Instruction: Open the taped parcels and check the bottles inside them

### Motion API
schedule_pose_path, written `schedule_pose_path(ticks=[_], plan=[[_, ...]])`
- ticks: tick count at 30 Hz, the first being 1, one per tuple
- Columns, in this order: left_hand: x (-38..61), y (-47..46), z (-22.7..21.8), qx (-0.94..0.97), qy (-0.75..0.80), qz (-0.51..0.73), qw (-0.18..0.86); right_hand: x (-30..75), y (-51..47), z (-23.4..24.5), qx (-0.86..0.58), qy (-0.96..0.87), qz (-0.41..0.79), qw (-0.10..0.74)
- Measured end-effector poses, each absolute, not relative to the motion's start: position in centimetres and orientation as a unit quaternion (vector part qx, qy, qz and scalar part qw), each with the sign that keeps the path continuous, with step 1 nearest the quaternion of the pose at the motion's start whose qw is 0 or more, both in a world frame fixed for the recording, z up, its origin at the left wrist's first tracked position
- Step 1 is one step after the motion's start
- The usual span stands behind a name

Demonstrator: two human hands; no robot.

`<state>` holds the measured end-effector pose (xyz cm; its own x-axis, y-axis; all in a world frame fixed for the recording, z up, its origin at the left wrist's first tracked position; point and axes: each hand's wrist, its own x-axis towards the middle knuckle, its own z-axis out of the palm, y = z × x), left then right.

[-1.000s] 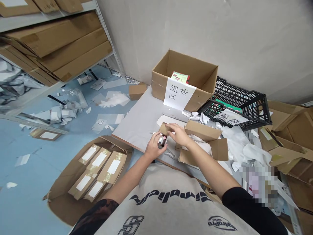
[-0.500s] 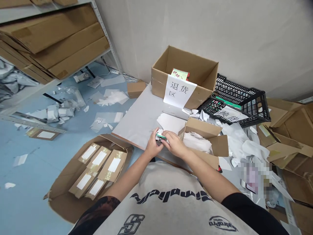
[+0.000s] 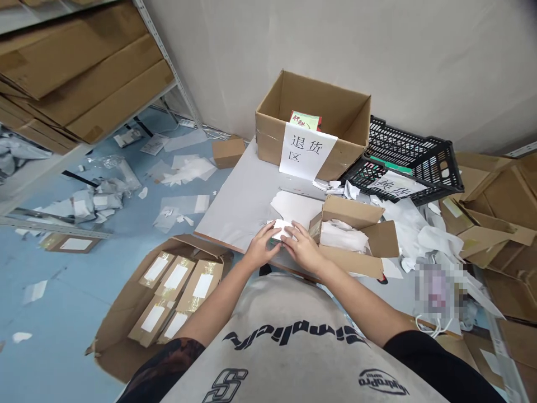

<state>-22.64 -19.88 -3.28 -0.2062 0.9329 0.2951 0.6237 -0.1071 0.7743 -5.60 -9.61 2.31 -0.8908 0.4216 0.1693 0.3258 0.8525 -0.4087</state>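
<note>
Between my two hands, over the front edge of the grey table (image 3: 232, 207), is a small white box (image 3: 282, 227) with a bit of green at its lower side. My left hand (image 3: 260, 247) grips it from the left with bent fingers. On the other side my right hand (image 3: 304, 246) holds the right end, fingertips on its top edge. Just beyond lies a torn white sheet (image 3: 297, 206). To the right of my right hand stands an open carton (image 3: 351, 206) with white wrapping (image 3: 342, 236) inside.
A large open carton (image 3: 268, 137) with a paper sign stands at the back, beside a black plastic crate (image 3: 451, 162). Left of the table, a big carton (image 3: 104, 341) on the floor holds several taped boxes (image 3: 201, 282). Paper scraps (image 3: 188, 170) litter the floor near a shelf (image 3: 157, 33).
The small box has been turned, so its white face now points up where green and dark parts showed before. Both hands have shifted their grip. The view has tilted slightly.
</note>
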Motion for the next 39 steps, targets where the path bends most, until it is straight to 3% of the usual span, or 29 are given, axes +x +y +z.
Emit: schedule_pose_path(ticks=[6,11,14,18,27,35,39], plan=[[-24.5,-19.6,-4.0,0.632,0.615,0.417,0.22,-5.9,-11.8,1.9,-0.321,-0.902,0.246,0.151],[-25.1,-19.9,-5.8,0.629,0.593,0.426,0.267,-6.6,-14.6,-4.5,-0.486,-0.716,0.415,0.281],[-24.5,-20.3,-7.9,0.568,0.59,0.469,0.33,-6.9,-15.3,-8.7,-0.549,-0.632,0.466,0.287],[-23.4,-20.5,-10.6,0.466,0.599,0.508,0.407,-6.8,-15.1,-11.3,-0.524,-0.594,0.529,0.303],[-23.5,-18.7,-11.6,0.411,0.6,0.53,0.436,-7.8,-13.9,-10.3,-0.502,-0.549,0.587,0.319],[-25.3,-16.7,-9.8,0.429,0.625,0.5,0.419,-9.5,-12.1,-8.1,-0.518,-0.564,0.575,0.289],[-25.7,-16.3,-7.5,0.406,0.652,0.49,0.412,-9.8,-11.6,-5.6,-0.531,-0.556,0.558,0.313]])
